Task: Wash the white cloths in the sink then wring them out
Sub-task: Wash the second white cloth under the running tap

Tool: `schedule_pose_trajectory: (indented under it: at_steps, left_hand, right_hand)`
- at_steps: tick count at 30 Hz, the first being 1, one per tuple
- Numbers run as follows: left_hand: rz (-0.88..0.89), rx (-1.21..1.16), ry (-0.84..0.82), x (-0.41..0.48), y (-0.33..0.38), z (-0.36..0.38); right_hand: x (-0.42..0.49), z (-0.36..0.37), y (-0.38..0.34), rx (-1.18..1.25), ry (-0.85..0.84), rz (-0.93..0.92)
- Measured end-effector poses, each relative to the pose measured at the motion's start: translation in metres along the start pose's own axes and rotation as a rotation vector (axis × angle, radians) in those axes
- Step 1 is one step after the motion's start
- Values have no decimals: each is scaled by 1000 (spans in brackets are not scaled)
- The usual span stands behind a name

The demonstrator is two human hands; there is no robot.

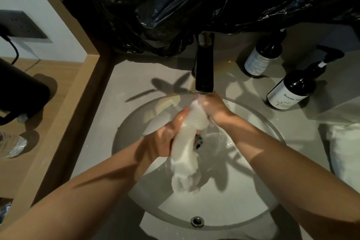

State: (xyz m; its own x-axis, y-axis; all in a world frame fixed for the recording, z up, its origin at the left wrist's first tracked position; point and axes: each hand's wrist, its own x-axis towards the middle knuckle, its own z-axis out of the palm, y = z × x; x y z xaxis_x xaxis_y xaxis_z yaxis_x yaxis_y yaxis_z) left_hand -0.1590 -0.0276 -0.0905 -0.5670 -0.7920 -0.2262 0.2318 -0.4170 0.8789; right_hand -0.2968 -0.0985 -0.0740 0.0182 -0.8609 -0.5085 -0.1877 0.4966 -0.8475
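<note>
A wet white cloth (188,148) hangs bunched into a long roll over the round sink (259,197). My left hand (167,136) grips the roll at its middle. My right hand (213,107) grips its top end right under the black faucet (204,68), where water runs onto the cloth. The cloth's lower end dangles free above the basin. More white cloth (345,154) lies on the counter at the right edge.
Two dark bottles, one (262,54) plain and one (294,87) with a pump, stand on the counter at the right. Black plastic sheeting (194,2) covers the wall behind the faucet. A wooden shelf (64,103) at the left holds a black appliance (21,91).
</note>
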Motion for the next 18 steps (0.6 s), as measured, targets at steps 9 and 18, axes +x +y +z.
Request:
schedule_pose_trajectory:
  at_steps: [9,18]
  left_hand:
    - [-68,-436,116,-6,2,15]
    - [3,-498,403,8,15,11]
  right_hand:
    - [-18,-10,79,579,-357,403]
    - [-43,-24,102,711,-747,416]
